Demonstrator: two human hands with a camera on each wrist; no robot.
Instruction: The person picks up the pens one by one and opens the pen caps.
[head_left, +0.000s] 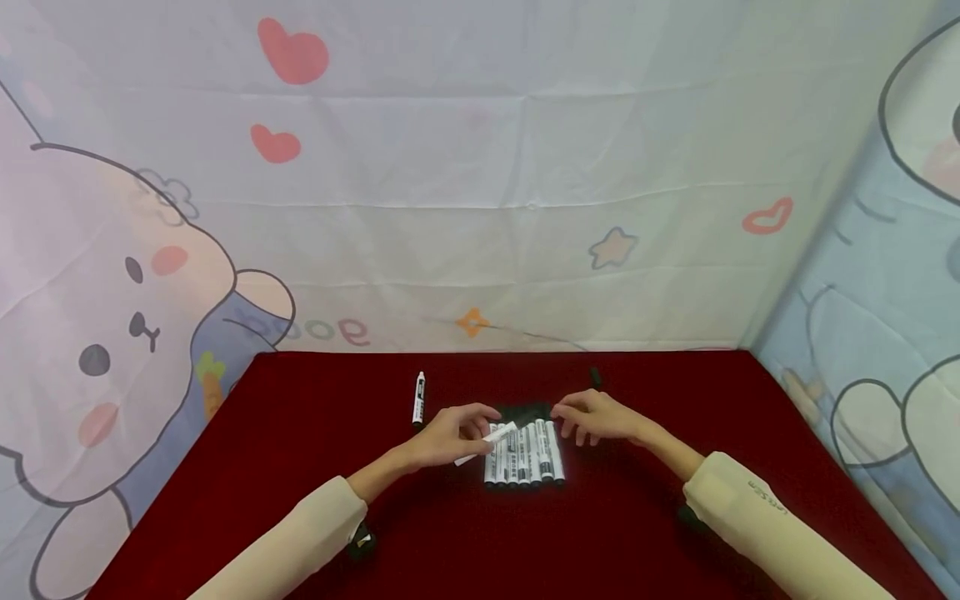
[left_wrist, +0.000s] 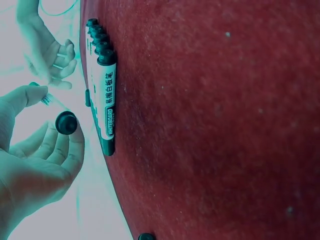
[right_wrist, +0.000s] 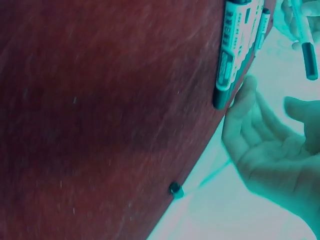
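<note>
On the left, the wall cloth (head_left: 420,150) shows a big cartoon bear (head_left: 150,333) with pink cheeks. The desk (head_left: 247,467) in front of it is dark red. One lone marker (head_left: 419,400) lies near the back, its black end pointing to the person. Next comes the left hand (head_left: 448,435). Its thumb and fingers pinch a white marker (head_left: 504,432), which is tilted and held up off the desk. The far end of this marker shows over the left part of a row of markers (head_left: 523,458). They lie side by side in the middle, black ends toward the person. Something dark (head_left: 536,411) is just behind them; I can't tell what. Then comes the right hand (head_left: 600,414), just beside the row, with loosely bent fingers and nothing in them. A small black thing (head_left: 595,377) lies behind it. The right sleeve (head_left: 765,508) is pale, with little letters on it.
</note>
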